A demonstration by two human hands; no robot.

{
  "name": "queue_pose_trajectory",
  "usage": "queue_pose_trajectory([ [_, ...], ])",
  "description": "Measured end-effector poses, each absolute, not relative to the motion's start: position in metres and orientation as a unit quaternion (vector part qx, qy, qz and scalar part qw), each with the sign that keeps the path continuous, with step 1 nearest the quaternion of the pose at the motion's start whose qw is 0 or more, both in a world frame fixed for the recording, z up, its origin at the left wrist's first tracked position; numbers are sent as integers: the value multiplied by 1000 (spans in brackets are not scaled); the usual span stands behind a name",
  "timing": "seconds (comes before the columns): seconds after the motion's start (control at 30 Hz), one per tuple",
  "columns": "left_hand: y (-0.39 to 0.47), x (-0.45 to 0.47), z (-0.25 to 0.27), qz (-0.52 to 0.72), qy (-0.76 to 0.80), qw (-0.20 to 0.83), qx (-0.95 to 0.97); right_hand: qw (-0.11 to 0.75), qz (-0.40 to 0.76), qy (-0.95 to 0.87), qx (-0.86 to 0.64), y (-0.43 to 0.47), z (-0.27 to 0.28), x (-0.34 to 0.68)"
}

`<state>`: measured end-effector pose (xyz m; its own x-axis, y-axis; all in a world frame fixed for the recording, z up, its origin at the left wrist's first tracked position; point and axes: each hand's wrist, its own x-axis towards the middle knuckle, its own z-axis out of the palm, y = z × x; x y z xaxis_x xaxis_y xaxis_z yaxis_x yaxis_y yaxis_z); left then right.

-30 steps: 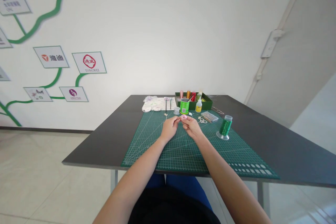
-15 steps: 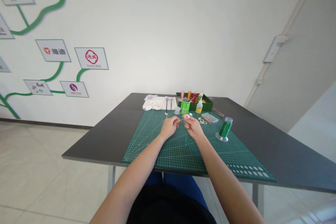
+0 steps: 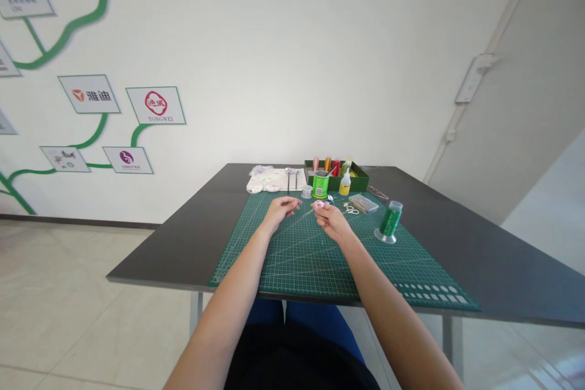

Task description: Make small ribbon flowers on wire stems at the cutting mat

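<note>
Right hand: while the left hand hangs apart from it, fingertips pinch a small pink round piece, in front of the green can.
Left hand: fingers half curled, front-left of the can; cannot tell whether they grip anything.
White-handled scissors: front-right of the can.
Dropper bottle: right of the can.
Green thread spool: farther right, nearer the person than the can.
</note>
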<state>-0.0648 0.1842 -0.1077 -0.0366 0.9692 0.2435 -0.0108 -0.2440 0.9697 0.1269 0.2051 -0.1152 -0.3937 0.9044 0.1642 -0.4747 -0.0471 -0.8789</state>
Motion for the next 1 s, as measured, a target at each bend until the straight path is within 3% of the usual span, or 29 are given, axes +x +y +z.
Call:
queue_pose_trajectory([
  [0.13, 181, -56, -111, 493, 380, 540, 567, 459, 698, -495, -238, 199, -116, 122],
  [0.37, 178, -52, -113, 474, 340, 592, 556, 439, 701, -507, -241, 198, -115, 123],
  [1.0, 185, -51, -121, 490, 352, 504, 619, 456, 692, -503, -246, 202, -120, 120],
])
